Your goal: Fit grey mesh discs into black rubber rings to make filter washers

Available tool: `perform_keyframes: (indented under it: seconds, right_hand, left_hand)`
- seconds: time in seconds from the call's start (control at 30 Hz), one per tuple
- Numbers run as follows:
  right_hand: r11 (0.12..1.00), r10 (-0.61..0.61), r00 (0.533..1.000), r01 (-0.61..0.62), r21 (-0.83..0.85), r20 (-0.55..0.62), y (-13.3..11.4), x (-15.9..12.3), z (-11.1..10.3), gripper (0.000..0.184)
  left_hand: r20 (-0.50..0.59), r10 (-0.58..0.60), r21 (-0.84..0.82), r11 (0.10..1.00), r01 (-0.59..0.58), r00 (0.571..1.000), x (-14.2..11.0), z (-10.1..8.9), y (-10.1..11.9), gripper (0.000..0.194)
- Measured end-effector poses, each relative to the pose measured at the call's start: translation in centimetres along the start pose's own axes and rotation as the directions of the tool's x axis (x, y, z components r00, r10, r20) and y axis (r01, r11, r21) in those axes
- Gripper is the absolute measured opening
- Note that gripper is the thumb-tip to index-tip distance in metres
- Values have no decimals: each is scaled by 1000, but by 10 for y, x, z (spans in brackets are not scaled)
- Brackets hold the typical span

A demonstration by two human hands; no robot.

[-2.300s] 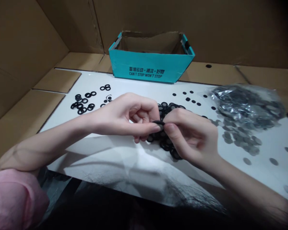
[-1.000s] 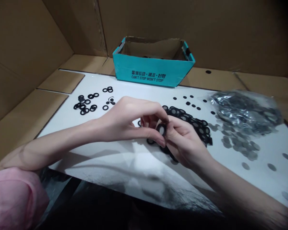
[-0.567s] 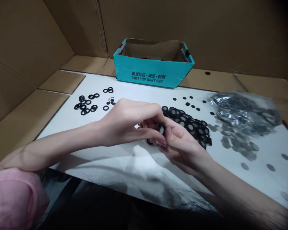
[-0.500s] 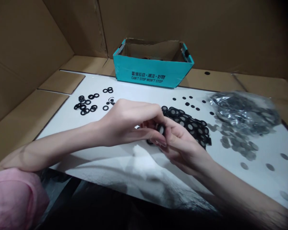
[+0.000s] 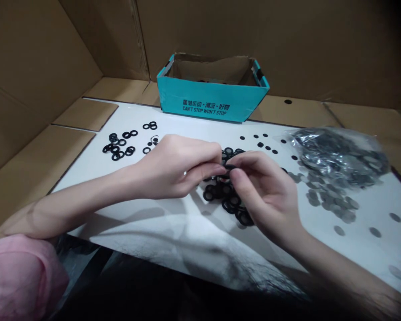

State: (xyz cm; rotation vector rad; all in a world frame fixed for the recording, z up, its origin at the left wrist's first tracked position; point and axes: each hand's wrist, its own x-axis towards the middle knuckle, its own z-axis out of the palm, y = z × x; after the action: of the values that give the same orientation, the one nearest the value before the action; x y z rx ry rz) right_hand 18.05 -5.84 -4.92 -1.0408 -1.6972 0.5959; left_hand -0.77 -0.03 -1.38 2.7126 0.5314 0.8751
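While cardboard walls [image 5: 287,40] close in the bench on three sides, we work over one white sheet [image 5: 187,129] laid on the cardboard floor. At its far edge stands one open teal carton [image 5: 210,100] with printed lettering on its front. One clear plastic bag [image 5: 341,154] of grey mesh discs lies at the right, and loose grey discs [image 5: 330,198], more than a dozen, spill from it toward us, with a few strays further right. Between our hands and just behind them sits one heap of black rubber rings [image 5: 229,203], too crowded to count. A smaller scatter of about fifteen empty black rings [image 5: 120,145] lies at the left, well apart from the heap, and roughly eight small dark dots [image 5: 262,140] lie beyond the heap. Our left hand [image 5: 173,167] and right hand [image 5: 267,191] meet above the heap, thumbs and forefingers of both pinched on one black ring [image 5: 227,166], held edge-on, the other fingers curled in.
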Motion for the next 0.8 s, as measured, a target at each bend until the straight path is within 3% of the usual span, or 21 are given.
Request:
perform_keyframes:
  seconds: [0.17,0.33,0.5,0.63,0.8]
  right_hand:
    - [970,-165,986,158,-186,-27,1,3,-5,13]
    - [864,-336,941,326,-382,44,1,7,-9,17]
    - [931,-277,960,278,-237,39,3,5,-9,18]
    - [927,-292,956,287,-241,14,6,4,-7,19]
    - [865,-347,934,355,-354,88,5,4,-6,18]
  left_hand:
    - [78,16,-94,996,-8,997,0,3,-2,12]
    - [33,89,-22,996,-88,995,1,2,-3,14]
    - [-63,37,-59,997,-41,997,0,8,-6,15]
    - [-31,69,-115,991,-72,997,0,8,-8,12]
    - [-26,154,77,985,-151,988,0,8,-9,19]
